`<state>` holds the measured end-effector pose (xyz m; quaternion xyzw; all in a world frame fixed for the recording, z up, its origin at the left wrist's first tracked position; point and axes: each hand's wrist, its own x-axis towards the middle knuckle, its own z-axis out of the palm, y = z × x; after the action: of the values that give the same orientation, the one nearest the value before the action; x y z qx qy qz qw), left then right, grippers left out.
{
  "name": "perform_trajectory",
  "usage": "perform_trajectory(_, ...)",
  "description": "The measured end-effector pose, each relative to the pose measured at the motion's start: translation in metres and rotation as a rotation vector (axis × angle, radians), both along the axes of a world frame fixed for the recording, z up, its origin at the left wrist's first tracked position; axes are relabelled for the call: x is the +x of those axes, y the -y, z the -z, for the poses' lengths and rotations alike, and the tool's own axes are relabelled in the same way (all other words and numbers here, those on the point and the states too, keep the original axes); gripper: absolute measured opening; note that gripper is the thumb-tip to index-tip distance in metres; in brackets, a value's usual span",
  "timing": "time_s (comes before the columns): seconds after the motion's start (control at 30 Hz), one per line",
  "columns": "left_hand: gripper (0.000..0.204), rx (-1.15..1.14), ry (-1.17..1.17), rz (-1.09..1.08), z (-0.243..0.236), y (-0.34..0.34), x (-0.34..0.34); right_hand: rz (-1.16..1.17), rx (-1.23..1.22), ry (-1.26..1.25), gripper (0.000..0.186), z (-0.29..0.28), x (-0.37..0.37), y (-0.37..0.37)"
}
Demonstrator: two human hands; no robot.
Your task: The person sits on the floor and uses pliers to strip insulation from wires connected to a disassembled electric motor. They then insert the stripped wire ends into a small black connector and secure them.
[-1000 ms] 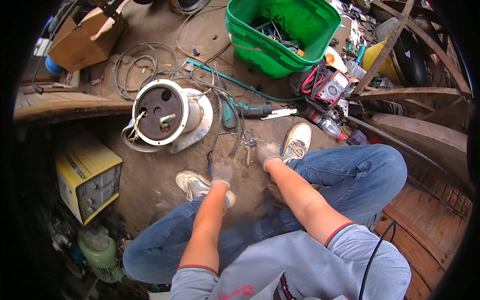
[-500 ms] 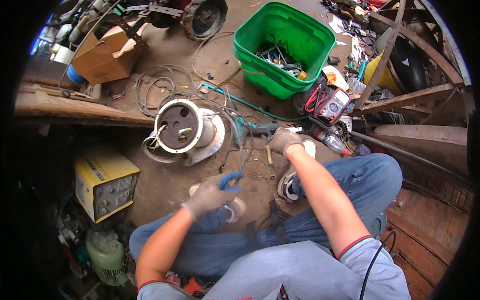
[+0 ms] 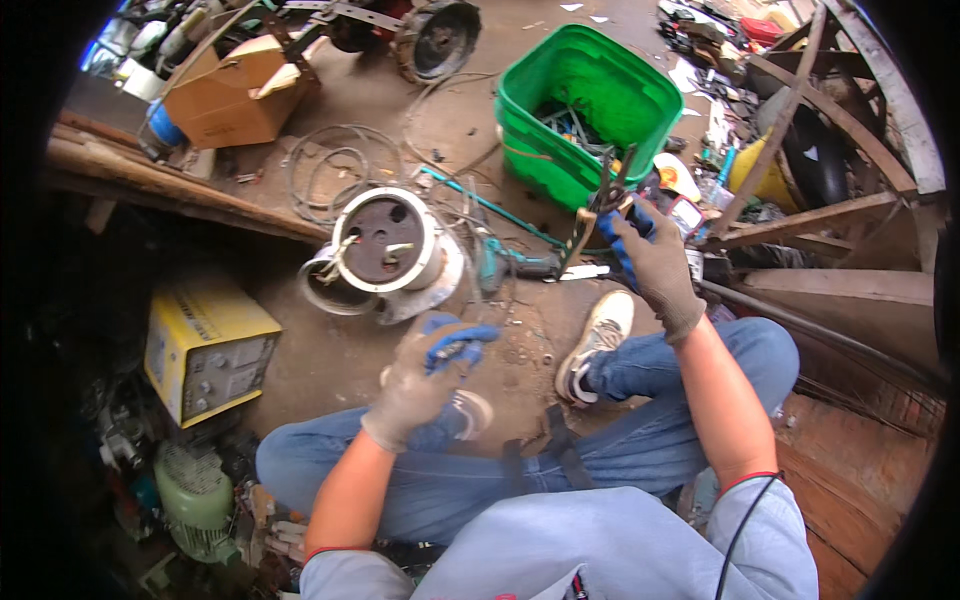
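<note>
My right hand [image 3: 655, 260], in a grey glove with blue on the palm side, is raised beside the green bucket [image 3: 540, 165]. Its fingers close on a dark metal tool that looks like pliers [image 3: 604, 200]; blur hides its exact kind. My left hand [image 3: 420, 375], gloved alike and also blurred, hangs above my left shoe with its fingers curled. Whatever lies in them, if anything, I cannot make out. Beyond it on the ground stands a round metal housing [image 3: 385, 240] with a pale rim, a dark face and wires poking out. A teal and black power tool [image 3: 495, 265] lies to its right.
Several tools lie inside the bucket. A yellow welding-machine-like box [image 3: 210, 350] and a green motor [image 3: 195, 505] stand at left. Coiled cable [image 3: 325, 165] and a cardboard box [image 3: 235, 95] lie farther back. A metal frame [image 3: 820, 225] and a long pipe [image 3: 815, 320] bound the right side.
My right hand has risen from the ground toward the right side of the bucket, now with the pliers-like tool in it. My left hand has shifted slightly right and away from me.
</note>
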<state>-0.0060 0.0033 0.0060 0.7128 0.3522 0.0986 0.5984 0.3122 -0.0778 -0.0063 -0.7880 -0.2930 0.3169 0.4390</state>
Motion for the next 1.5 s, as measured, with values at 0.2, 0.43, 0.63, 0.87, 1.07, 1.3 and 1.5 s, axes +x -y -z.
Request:
perform_trajectory(0.2,0.023,-0.552,0.297,-0.159,0.012,0.001,-0.004,0.088,0.588,-0.688,0.033,-0.002,-0.016,0.042)
perform_trajectory(0.43,0.025,-0.569,-0.060,-0.053,0.003,0.003,0.018,0.044,0.355,-1.093,0.051,0.002,-0.061,0.047)
perform_trajectory(0.63,0.026,-0.396,0.000,-0.018,0.033,0.026,0.022,-0.244,-0.036,-0.602,0.031,-0.022,-0.090,0.040)
perform_trajectory(0.87,0.028,-0.416,0.137,0.061,0.039,0.038,0.039,-0.531,0.187,-0.087,0.039,-0.015,-0.075,0.047)
perform_trajectory(1.07,0.033,-0.523,0.105,0.274,0.006,0.059,0.041,-0.253,0.089,-0.593,0.037,-0.048,-0.082,0.065)
perform_trajectory(1.3,0.029,-0.165,0.076,-0.010,0.010,0.023,0.025,-0.075,0.062,-0.705,0.034,-0.019,-0.071,0.061)
perform_trajectory(1.5,0.029,-0.387,0.057,-0.193,-0.006,-0.004,0.020,-0.381,-0.111,-0.646,0.039,-0.035,-0.065,0.060)
